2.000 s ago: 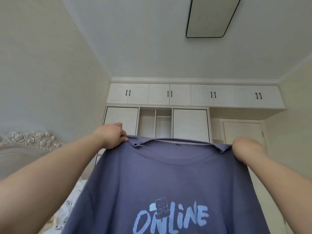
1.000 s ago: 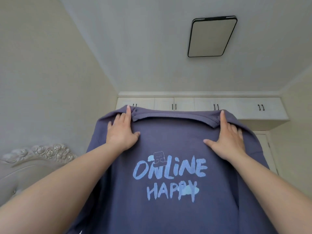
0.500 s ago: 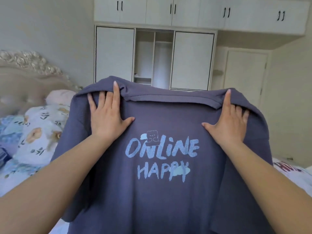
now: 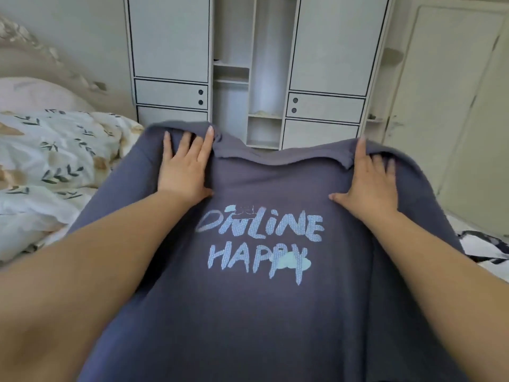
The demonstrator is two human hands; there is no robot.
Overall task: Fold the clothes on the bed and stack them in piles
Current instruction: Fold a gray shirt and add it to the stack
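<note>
A slate-blue T-shirt (image 4: pixel 261 321) with the pale blue print "ONLINE HAPPY" fills the middle of the view, spread out in front of me with the print facing me. My left hand (image 4: pixel 183 168) lies flat on its left shoulder, fingers straight and reaching the top edge beside the collar. My right hand (image 4: pixel 367 184) lies flat on the right shoulder in the same way, thumb spread inward. The shirt's sides and sleeves hang down past both hands. The collar sags between them. Its lower hem is out of view.
A white duvet (image 4: pixel 49 166) with a leaf print is bunched on the bed at left, with a pink pillow (image 4: pixel 35 95) behind it. A black-and-white garment (image 4: pixel 484 246) lies at right. A white wardrobe (image 4: pixel 170 51) and a door (image 4: pixel 454 106) stand beyond.
Two seconds ago both hands gripped the shirt's shoulders, held high. They then flattened on the shirt. My view and the shirt have since come down from the ceiling toward the bed.
</note>
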